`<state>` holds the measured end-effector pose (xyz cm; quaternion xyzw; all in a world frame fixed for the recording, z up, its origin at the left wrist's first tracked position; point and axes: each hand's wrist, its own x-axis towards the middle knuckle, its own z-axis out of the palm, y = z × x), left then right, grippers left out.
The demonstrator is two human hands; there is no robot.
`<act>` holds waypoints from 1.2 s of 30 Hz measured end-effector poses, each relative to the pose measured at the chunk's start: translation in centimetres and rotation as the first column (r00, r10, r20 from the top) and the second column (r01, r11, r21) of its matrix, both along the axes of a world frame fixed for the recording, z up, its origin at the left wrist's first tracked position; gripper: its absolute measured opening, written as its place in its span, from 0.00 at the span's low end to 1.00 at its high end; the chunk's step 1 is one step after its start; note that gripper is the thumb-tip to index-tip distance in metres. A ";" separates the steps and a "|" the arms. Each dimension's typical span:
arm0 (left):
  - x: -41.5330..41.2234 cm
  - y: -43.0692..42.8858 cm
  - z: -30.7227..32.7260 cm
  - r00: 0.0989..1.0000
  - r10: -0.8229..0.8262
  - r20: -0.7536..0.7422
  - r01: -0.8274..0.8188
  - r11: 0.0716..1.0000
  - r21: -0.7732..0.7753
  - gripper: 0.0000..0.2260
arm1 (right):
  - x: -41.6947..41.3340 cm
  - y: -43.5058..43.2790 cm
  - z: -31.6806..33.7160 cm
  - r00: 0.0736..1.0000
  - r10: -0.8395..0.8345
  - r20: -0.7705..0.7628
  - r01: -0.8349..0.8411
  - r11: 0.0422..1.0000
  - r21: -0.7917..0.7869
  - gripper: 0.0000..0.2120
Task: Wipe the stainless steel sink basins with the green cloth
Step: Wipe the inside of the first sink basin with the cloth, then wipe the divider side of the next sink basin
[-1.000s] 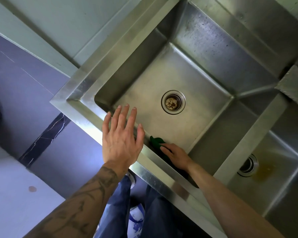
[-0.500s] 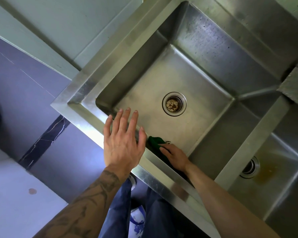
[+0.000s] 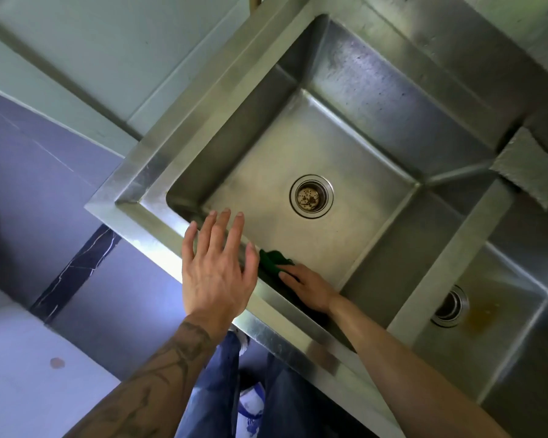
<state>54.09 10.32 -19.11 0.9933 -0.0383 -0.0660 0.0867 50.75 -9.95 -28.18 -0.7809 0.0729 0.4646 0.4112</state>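
While looking down through the head view, finds the right hand [image 3: 307, 287] low in the left basin [image 3: 377, 99], at 6 o'clock of the drain [image 3: 311, 196]. Presses the green cloth [image 3: 274, 259] against that basin's near side with fingers laid fairly flat over it; no clench to be seen, thumb hidden. Shows the cloth bunched and poking out at 10 o'clock from the fingertips, with more of it dark under the palm, so puts its long axis along the near side, 10 o'clock to 4 o'clock.

Places the left hand [image 3: 217, 273] at 9 o'clock of the right, fingers spread and relaxed, grasping nothing, above the front rim [image 3: 298, 339]; cannot tell whether touching the steel.

Sets the right basin [image 3: 503, 358] at 4 o'clock, past the divider [image 3: 450, 263], with a brownish stain [image 3: 481, 314] beside the second drain [image 3: 450, 306]. Notes a grey pad [image 3: 532, 165] at 3 o'clock on the rim.

Judging from this, calls for a sweep by the right hand, already on the cloth and nearer than the left: toward 10 o'clock into the corner, or out toward 12 o'clock and the drain. Probably 1 of 2 basins in hand, the other not yet reached.
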 end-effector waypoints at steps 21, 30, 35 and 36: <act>11.0 -1.8 4.5 0.693 -0.706 -0.144 0.709 0.704 -0.037 0.35 | 3.1 -6.7 16.9 0.894 0.025 0.448 0.112 0.954 -0.277 0.24; 17.0 -9.1 8.3 0.553 -0.832 -0.053 0.811 0.551 -0.197 0.36 | 4.3 -8.9 22.4 0.748 0.154 0.645 0.215 0.864 -0.456 0.31; 17.6 -12.5 8.9 0.534 -0.845 -0.011 0.811 0.516 -0.274 0.26 | 4.1 -10.8 23.4 0.718 0.138 0.683 0.277 0.843 -0.461 0.34; 17.5 -13.1 8.9 0.519 -0.854 -0.018 0.818 0.503 -0.279 0.23 | 4.1 -11.1 23.4 0.713 0.135 0.688 0.284 0.842 -0.459 0.34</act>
